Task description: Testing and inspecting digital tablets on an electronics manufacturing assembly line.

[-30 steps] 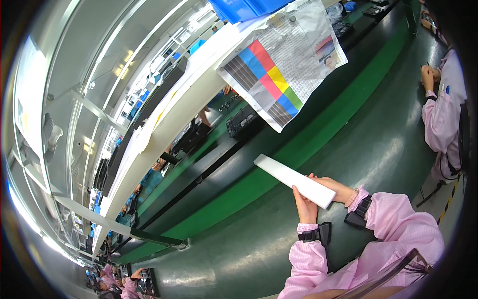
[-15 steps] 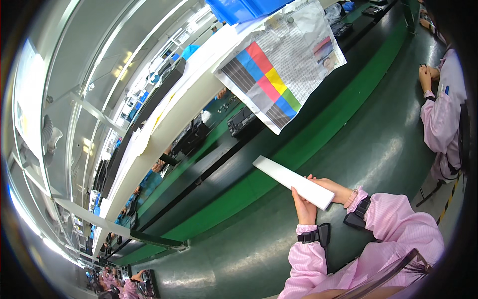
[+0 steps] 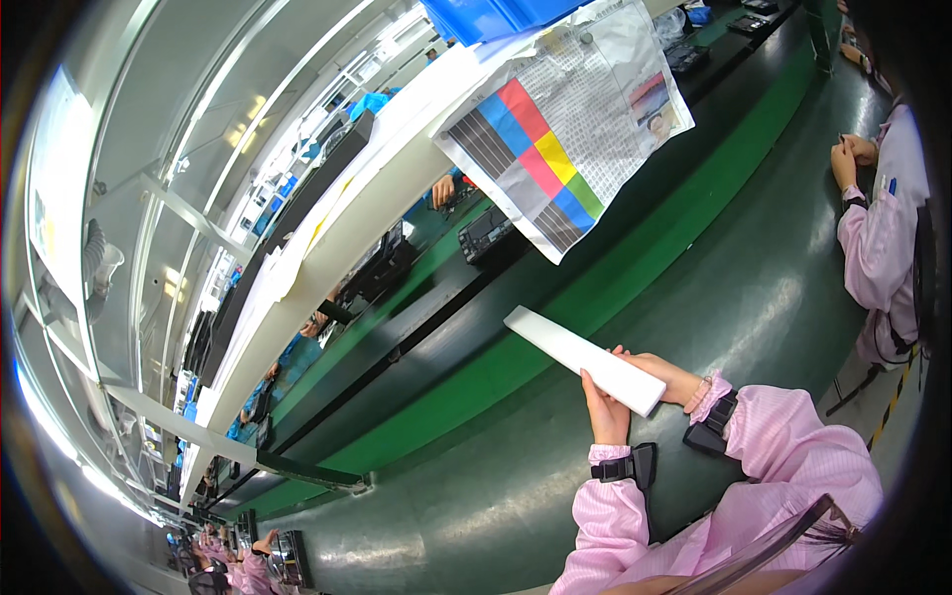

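Note:
A long, smooth white bar-shaped piece (image 3: 583, 357) slants over the green work surface, its near end by my wrists and its far end up to the left. What it is exactly I cannot tell. My left hand (image 3: 608, 412) grips its near part from the left side, thumb along the edge. On the other side, the fingers of my right hand (image 3: 671, 377) reach under the piece and are partly hidden by it. Both wrists carry black straps over pink sleeves.
A printed sheet with colour blocks (image 3: 565, 129) hangs from the shelf edge beneath a blue bin (image 3: 486, 18). Beyond the green strip, a black device (image 3: 486, 236) sits on the dark line. A co-worker in pink (image 3: 873, 248) sits at right; others work at lower left.
My hands and the white piece stay almost still. A co-worker's hand has come into view beside the hanging sheet, and the hands of the person at right have shifted slightly.

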Demonstrator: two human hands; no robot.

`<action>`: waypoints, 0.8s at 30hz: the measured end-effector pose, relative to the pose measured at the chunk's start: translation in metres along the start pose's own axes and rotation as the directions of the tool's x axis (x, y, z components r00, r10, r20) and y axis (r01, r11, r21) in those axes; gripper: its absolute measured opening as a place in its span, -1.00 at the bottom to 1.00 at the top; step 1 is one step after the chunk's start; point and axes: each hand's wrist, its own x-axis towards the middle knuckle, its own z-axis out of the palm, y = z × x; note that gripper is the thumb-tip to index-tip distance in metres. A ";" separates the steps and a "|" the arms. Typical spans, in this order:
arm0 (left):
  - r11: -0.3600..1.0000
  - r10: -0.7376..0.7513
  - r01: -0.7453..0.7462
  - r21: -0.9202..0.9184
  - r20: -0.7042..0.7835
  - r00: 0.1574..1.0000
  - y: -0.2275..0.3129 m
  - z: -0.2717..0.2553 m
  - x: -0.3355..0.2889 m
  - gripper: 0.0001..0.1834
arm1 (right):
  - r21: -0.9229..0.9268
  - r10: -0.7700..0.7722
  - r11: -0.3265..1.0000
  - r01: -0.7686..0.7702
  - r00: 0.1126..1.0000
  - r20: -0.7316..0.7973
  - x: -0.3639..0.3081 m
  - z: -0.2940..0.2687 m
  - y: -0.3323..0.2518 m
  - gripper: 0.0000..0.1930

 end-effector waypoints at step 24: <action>1.000 -0.005 0.005 -0.004 -0.008 1.000 0.000 0.001 0.000 -0.35 | -0.011 0.007 1.000 -0.007 1.000 -0.023 0.000 0.002 -0.001 -0.60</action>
